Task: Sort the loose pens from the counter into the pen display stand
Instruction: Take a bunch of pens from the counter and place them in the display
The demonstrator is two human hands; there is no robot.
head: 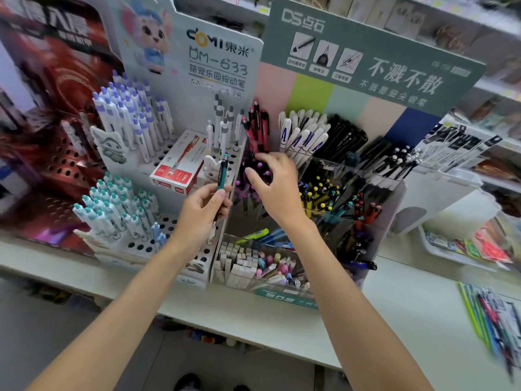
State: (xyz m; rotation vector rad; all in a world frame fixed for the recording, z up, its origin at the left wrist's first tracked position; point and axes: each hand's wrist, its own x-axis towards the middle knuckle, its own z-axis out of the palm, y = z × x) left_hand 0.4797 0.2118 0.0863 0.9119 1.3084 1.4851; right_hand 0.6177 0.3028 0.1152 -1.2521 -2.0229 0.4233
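Bright, even shop light — soft shadows, no harsh glare.
Wide-angle bending at the edges; motion blur smears the right side and far shelves — centre sharper.

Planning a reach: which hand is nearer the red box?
Left. Left hand, holding a teal pen, sits just right of the red box; right hand is farther right, at the purple pens.

A white bench runs left to right under even, bright light. At the far right behind it, white shelves carry blurred goods. A grey floor lies below its near edge.
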